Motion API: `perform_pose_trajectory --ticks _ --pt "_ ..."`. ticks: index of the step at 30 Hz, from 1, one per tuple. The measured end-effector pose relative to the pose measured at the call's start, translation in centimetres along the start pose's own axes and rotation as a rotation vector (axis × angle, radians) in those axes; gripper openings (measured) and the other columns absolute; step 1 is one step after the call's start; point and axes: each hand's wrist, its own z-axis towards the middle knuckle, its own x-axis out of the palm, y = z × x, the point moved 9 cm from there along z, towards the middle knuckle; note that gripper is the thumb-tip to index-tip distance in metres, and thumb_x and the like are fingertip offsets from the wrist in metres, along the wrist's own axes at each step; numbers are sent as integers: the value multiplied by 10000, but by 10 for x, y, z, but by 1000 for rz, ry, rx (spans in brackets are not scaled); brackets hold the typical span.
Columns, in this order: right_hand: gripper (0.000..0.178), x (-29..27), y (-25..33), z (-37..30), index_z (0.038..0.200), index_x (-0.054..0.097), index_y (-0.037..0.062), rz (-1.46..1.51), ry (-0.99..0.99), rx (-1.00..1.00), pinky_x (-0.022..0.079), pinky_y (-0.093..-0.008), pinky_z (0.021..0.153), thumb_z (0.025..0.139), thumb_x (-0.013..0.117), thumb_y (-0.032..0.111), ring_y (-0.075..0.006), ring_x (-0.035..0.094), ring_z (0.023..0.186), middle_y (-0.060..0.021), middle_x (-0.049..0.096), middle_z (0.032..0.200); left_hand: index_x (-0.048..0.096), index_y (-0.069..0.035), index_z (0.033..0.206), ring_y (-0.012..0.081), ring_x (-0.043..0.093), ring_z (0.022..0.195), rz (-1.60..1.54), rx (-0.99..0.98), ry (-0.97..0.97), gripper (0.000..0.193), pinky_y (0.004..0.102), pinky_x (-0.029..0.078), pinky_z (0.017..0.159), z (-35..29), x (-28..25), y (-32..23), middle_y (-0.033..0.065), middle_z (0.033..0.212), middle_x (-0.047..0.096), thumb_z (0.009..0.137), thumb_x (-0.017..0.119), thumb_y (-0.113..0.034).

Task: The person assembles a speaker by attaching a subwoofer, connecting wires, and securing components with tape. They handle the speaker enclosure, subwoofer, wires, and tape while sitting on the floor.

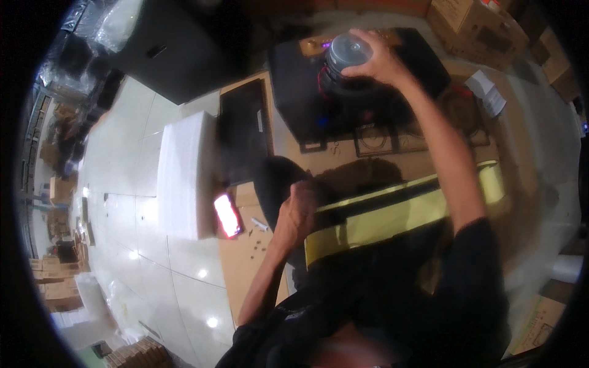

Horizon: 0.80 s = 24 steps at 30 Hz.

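Right hand (381, 61) at 1 o'clock, fingers clamped on grey cylinder (348, 51) over black box (374, 105); left hand (297, 213), can't tell finger state, lit phone (227, 216) at its 9 o'clock.

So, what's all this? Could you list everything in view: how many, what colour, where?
Jar-like container: 1, grey, over the black unit
Box-shaped unit: 1, black with brown strip, upper centre
Upright cabinet: 1, black, upper left
Flat panel: 1, black, left of the unit
Foam block: 1, white, left of the panel
Phone: 1, red-edged, lit, beside the foam block
Small bits: several, dark, below right of phone
Cardboard sheet: at least 1, brown, under the bits
Long strip: 1, yellow, lower centre
Paper sheet: 1, white, right of the unit
Cardboard boxes: several, brown, upper right and left rim
Tiled floor: 1, pale, left
Left hand: 1, bare, curled, by the strip
Right hand: 1, bare, on the container
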Motion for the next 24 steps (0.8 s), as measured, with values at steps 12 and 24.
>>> perform_pose_trajectory --ticks 12,24 --pt "931 -10 54 -124 1324 587 46 210 -84 234 491 -422 1032 582 925 496 -331 628 1184 -169 650 1248 660 -32 1133 359 649 1048 409 -153 -379 326 442 501 938 0 -80 14 186 1116 661 969 638 -312" --pt "869 142 -15 -203 1323 620 22 945 133 1201 506 -348 944 646 877 502 -253 633 1115 -157 657 1220 531 74 1343 292 693 1045 -800 -631 76 607 350 556 789 106 36 103 225 1238 660 1016 595 -434"
